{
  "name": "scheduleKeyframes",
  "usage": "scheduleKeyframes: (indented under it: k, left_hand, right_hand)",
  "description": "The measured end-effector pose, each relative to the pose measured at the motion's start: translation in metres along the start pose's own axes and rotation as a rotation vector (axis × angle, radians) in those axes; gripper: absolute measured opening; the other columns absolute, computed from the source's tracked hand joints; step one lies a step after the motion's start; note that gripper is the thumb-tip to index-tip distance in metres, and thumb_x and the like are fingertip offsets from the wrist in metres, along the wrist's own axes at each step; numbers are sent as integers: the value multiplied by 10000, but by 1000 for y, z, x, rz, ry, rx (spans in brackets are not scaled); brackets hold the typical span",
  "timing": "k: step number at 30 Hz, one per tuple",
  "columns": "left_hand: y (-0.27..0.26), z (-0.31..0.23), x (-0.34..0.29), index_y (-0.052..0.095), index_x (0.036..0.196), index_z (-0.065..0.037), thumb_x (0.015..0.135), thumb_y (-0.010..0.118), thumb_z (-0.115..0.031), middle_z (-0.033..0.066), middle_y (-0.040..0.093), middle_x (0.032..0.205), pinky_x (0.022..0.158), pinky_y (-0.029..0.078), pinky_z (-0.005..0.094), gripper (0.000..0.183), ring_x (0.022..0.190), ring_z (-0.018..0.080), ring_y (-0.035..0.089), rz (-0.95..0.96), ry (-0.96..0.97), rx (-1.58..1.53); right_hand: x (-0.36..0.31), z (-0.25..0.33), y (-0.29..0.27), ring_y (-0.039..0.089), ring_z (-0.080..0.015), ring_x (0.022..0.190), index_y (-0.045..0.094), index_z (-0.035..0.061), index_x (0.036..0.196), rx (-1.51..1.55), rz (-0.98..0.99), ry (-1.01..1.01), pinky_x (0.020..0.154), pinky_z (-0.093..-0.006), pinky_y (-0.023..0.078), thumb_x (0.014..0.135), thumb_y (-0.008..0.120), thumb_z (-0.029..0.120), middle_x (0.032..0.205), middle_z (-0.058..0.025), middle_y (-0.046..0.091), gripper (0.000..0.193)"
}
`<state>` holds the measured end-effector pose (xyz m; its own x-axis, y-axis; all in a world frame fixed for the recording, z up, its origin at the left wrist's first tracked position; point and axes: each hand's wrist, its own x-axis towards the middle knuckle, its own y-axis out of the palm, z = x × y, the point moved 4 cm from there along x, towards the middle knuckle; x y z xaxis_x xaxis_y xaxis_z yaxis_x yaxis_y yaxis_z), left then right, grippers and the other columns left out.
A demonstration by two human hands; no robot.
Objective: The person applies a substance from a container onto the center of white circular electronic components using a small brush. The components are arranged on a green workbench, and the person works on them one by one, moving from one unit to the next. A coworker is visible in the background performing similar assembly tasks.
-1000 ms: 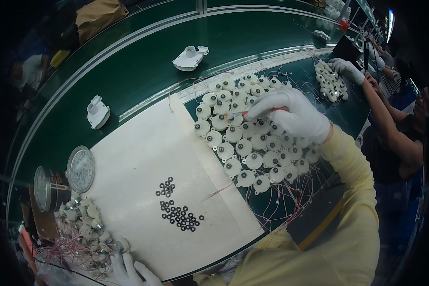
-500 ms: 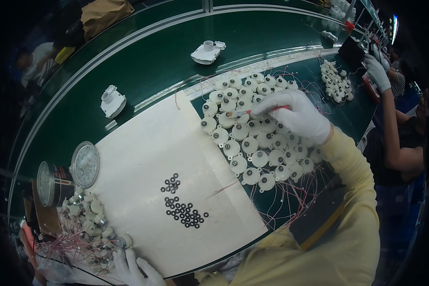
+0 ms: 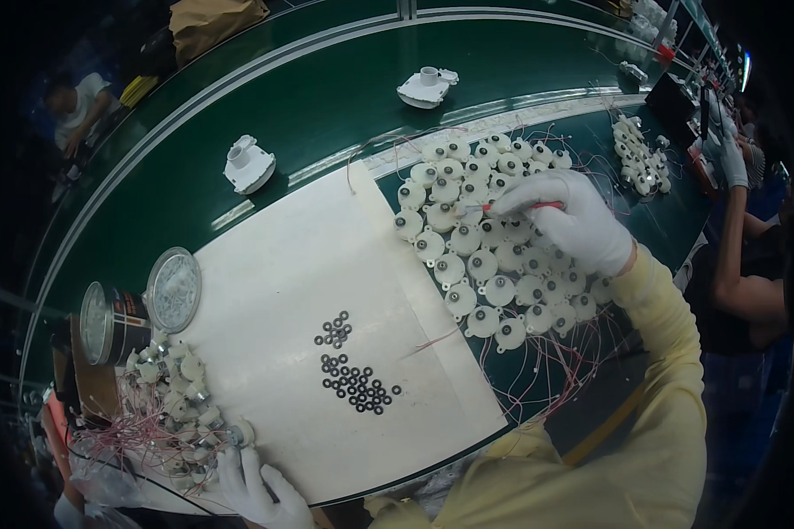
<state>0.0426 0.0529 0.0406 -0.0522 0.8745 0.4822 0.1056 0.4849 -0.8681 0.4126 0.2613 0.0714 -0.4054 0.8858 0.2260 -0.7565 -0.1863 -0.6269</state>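
Note:
In my gloved right hand (image 3: 578, 220) is a thin brush (image 3: 475, 210) with a red handle, closed between the fingers. Its tip is over a crowd of round white motor units (image 3: 483, 263) with black centres, laid out on the green tabletop. My gloved left hand (image 3: 260, 492) is at the lower left, fingers stretched out and thumb apart. Its fingertips reach a round white unit (image 3: 241, 432) at the edge of a heap of similar motors (image 3: 172, 397) with pink wires. Several small black rings (image 3: 357, 381) lie on the white sheet (image 3: 282, 282) between my hands.
An open tin (image 3: 115, 324) stands at the left, beside a round lid (image 3: 175, 289) smeared with pale stuff. Two white housings (image 3: 250, 165) (image 3: 427, 88) sit on the green belt (image 3: 326, 97). More white units (image 3: 640, 157) lie far right, near a co-worker's gloved hand (image 3: 730, 157).
The whole view has shifted slightly. Both white housings have moved right along the belt. The brush tip has shifted a little right over the units. My left hand stays by the heap.

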Motion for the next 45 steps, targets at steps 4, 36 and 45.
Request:
scheduleKeyframes:
  k: [4,36,45]
  left_hand:
    - [2,5,-7,615,1097,30,872,520,-53,230,623,1098,873,436,515,259,987,449,559,-33,15,17]
    - [22,30,-39,610,1135,22,808,524,-5,216,594,1172,973,379,529,340,1128,436,515,-44,-84,-18]
    - [20,27,-37,611,1142,22,834,519,0,215,571,1217,998,355,518,321,1159,417,503,-19,-71,5]
  right_hand:
    - [-4,0,-9,653,-148,826,695,-11,987,53,-27,11,796,-273,520,726,395,-83,913,-114,708,404]
    - [-4,1,22,644,-146,850,697,-13,991,206,66,35,798,-265,511,741,406,-83,967,-110,699,390]
    - [1,6,34,641,-132,853,699,-16,997,204,132,169,799,-250,507,744,406,-76,974,-111,699,392]
